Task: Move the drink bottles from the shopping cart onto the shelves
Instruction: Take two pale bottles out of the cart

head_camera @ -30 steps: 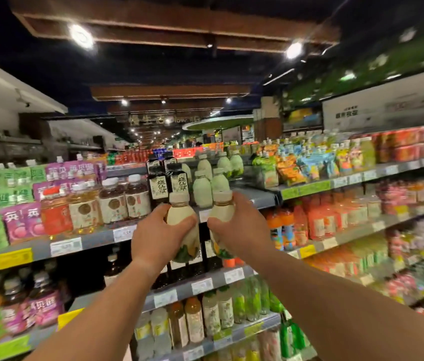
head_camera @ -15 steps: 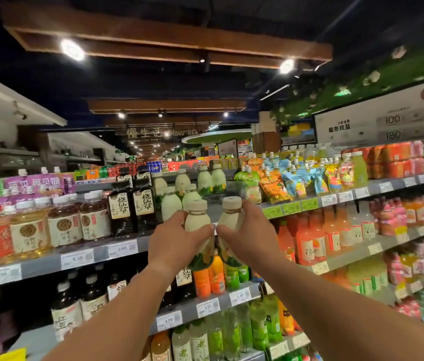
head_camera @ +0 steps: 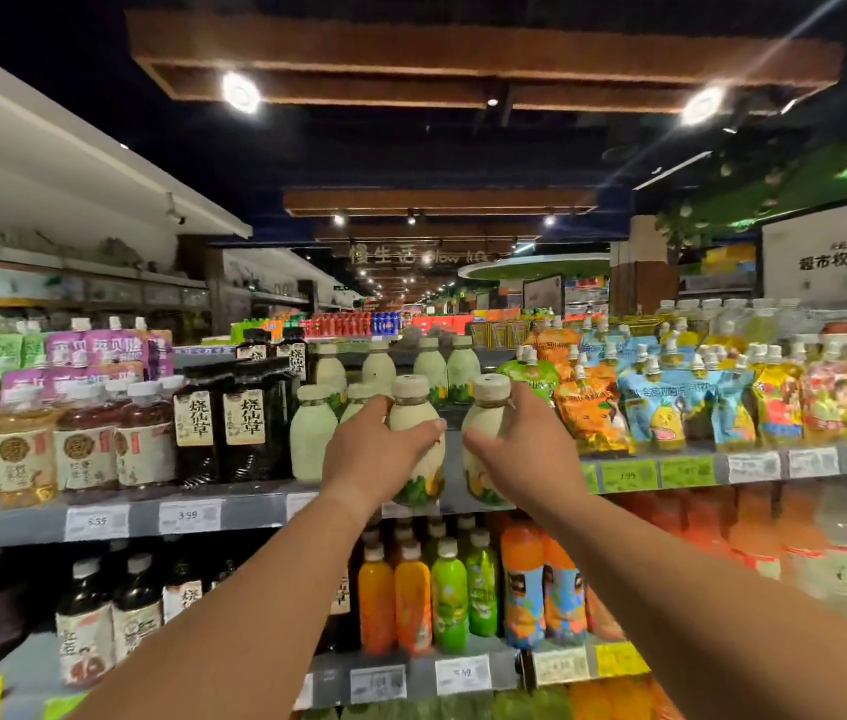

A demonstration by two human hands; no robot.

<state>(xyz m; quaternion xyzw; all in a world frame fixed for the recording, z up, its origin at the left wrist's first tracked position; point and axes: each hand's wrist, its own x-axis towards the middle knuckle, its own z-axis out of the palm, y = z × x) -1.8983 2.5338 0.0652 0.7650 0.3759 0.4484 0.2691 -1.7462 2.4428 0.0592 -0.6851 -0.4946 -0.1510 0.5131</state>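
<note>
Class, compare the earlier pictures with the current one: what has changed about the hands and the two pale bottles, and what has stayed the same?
Both pale bottles, one in the left hand and one in the right hand, have been carried forward to the upper shelf, level with the matching pale bottles there. Unchanged: each hand still grips its bottle; none released.

- left bottle (head_camera: 417,439): pale cream-green, rounded body, beige cap, green-yellow leaf print at base; upright; gripped round its middle by left hand (head_camera: 377,457); held at front edge of upper shelf (head_camera: 234,504)
- right bottle (head_camera: 486,433): same kind, upright; held by right hand (head_camera: 525,459); just beside the left bottle
- same pale bottles (head_camera: 313,433) stood in rows on that shelf behind
</note>
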